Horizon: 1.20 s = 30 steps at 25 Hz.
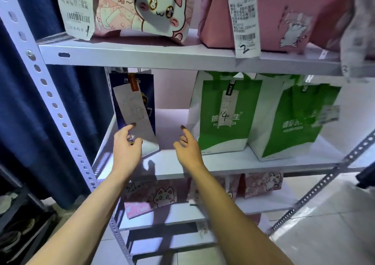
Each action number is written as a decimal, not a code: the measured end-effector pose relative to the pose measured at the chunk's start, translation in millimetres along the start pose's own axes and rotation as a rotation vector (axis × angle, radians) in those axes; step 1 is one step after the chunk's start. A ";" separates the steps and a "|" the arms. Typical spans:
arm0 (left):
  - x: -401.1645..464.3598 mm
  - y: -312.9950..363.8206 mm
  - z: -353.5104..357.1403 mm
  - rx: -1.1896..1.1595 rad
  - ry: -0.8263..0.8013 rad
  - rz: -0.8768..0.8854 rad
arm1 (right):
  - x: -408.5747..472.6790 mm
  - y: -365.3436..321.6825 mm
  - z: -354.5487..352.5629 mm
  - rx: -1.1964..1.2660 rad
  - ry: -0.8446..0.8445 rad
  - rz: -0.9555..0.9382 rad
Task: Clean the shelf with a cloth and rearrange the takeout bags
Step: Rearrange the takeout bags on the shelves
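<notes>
Left hand (126, 150) pinching blue bag (149, 91), right hand (187, 148) beside green bag (211, 100)

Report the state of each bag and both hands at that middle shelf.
Blue bag, tilted, receipt hanging on front.
Left hand, grips blue bag's lower edge.
Right hand, relaxed, holding nothing.
Green bag marked 14, upright, untouched.
Second green bag, upright, beside it.

The counter (223, 163) and its holed post (54, 106) look like painted metal, smooth and matt. At 9 o'clock, the blue bag (149, 90) is glossy paper and carries a thin paper receipt (132, 106). At 3 o'clock, the green bags (223, 130) look like matt cloth. The curtain (24, 122) is dark cloth, and the floor tiles (334, 234) are glossy.
</notes>
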<state>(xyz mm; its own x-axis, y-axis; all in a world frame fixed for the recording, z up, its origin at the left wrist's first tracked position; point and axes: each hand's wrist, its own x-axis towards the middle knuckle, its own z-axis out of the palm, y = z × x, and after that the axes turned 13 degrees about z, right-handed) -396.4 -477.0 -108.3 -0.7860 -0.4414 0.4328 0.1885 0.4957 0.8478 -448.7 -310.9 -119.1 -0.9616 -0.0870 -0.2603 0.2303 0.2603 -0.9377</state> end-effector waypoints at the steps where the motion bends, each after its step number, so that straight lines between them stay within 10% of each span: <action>1: -4.8 3.2 4.2 0.015 0.037 -0.007 | -4.1 5.4 -10.9 0.005 0.017 0.007; 5: -21.0 14.4 17.6 0.065 0.135 -0.073 | -20.6 25.7 -52.5 0.010 0.143 0.038; 15: -51.5 53.9 99.1 -0.041 -0.229 0.052 | -5.2 40.8 -153.6 -0.029 0.382 0.089; 30: -53.1 77.4 188.0 0.018 -0.117 -0.122 | 35.5 67.8 -215.7 -0.154 0.015 0.075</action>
<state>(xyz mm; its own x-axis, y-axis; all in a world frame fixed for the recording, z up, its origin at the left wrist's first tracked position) -450.8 -274.6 -123.3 -0.8659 -0.4095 0.2872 0.0776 0.4573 0.8859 -499.4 -89.0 -142.2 -0.9450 -0.0477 -0.3236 0.2770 0.4097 -0.8691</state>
